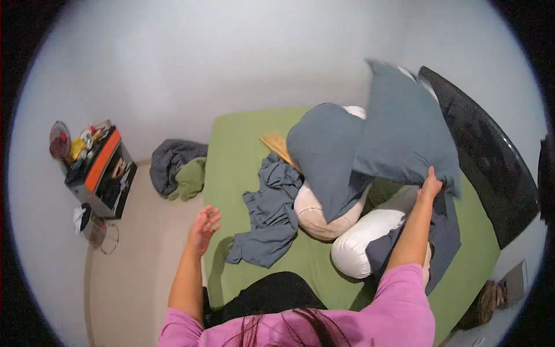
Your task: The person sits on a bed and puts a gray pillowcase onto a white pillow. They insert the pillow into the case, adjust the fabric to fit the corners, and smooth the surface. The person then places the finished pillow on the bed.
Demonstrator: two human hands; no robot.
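My right hand [430,186] grips the near edge of a blue-grey pillow [404,118], which is raised over the right part of the bed and slightly blurred at its far corner. Beside it, a second blue-grey pillow [324,150] leans on a pale beige round cushion [324,217]. My left hand [203,230] hangs in the air by the bed's left edge, fingers apart, holding nothing. A crumpled blue-grey cloth [269,214] lies on the green bed sheet [240,139] between my hands. Under my right forearm rests a white bolster [352,251] partly covered by dark grey fabric [445,248].
A black headboard [488,156] stands at the right. A yellow-tan slatted thing [277,150] lies by the pillows. Dark grey and green cloths [179,168] are heaped on the floor left of the bed. Farther left, a small orange-edged shelf unit [104,168] stands against the wall.
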